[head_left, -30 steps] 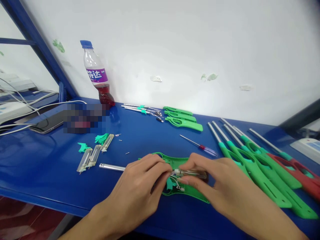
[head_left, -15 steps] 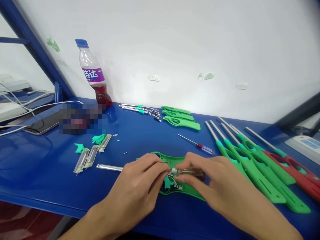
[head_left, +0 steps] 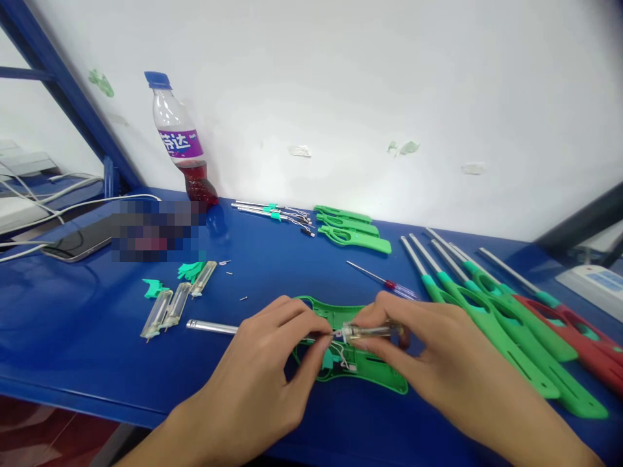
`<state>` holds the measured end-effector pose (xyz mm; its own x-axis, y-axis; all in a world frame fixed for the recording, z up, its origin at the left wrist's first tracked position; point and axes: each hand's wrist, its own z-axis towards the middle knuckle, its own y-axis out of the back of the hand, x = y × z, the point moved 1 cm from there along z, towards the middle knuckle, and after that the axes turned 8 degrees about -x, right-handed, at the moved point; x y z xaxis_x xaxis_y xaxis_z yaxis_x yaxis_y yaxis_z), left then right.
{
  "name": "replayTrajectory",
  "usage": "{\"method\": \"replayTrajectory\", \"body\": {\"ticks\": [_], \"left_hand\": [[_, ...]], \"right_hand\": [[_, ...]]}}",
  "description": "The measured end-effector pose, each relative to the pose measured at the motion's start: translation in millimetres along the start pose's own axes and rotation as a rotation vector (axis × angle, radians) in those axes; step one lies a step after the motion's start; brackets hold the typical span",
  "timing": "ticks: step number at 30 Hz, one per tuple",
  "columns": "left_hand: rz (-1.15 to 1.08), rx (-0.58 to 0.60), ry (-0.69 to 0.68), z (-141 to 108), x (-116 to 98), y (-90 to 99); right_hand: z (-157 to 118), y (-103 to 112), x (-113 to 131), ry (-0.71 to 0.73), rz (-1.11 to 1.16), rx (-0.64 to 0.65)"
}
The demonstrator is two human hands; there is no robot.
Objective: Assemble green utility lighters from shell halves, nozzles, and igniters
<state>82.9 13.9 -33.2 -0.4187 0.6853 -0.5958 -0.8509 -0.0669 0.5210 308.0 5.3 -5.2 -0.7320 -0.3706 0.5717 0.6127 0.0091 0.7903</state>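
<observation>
An opened green lighter housing [head_left: 384,370] lies on the blue table, with a teal piece [head_left: 329,359] and white wires inside. Over its right part my right hand [head_left: 413,337] pinches a clear fuel tank [head_left: 363,331] between thumb and fingers. My left hand [head_left: 277,363] is closed over the housing's left part, its fingertips pinched at the tank's thin end; what they hold is too small to name. A metal tube [head_left: 213,327] sticks out to the left from under my left hand.
Clear tanks [head_left: 178,305] and teal pieces [head_left: 154,288] lie at left. A screwdriver [head_left: 384,283] lies behind my right hand, several assembled lighters [head_left: 516,344] at right. Green shells [head_left: 357,240], metal tubes [head_left: 265,212] and a bottle [head_left: 182,146] are near the wall.
My right hand has shifted slightly right with the tank, whose end now shows farther from my left fingertips. More of the housing's right end is visible.
</observation>
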Motion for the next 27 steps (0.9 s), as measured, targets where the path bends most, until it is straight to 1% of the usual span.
{"method": "replayTrajectory", "body": {"ticks": [5, 10, 15, 20, 27], "left_hand": [[-0.012, -0.009, -0.005, 0.4, -0.5, -1.4], [-0.013, -0.035, -0.034, -0.3, 1.6, -1.0], [-0.026, -0.043, -0.043, -1.9, 1.9, 0.0], [-0.015, -0.036, -0.043, -2.3, 2.7, -0.9], [-0.023, -0.033, -0.064, -4.2, 3.1, -1.3]], "right_hand": [[0.4, -0.7, -0.3, 0.036, -0.006, -0.03], [-0.5, -1.1, 1.4, 0.018, -0.022, -0.025], [-0.2, -1.1, 2.9, 0.056, -0.016, -0.04], [-0.3, 0.5, 7.7, -0.013, -0.03, 0.019], [-2.5, -2.1, 3.3, 0.031, -0.021, -0.025]]}}
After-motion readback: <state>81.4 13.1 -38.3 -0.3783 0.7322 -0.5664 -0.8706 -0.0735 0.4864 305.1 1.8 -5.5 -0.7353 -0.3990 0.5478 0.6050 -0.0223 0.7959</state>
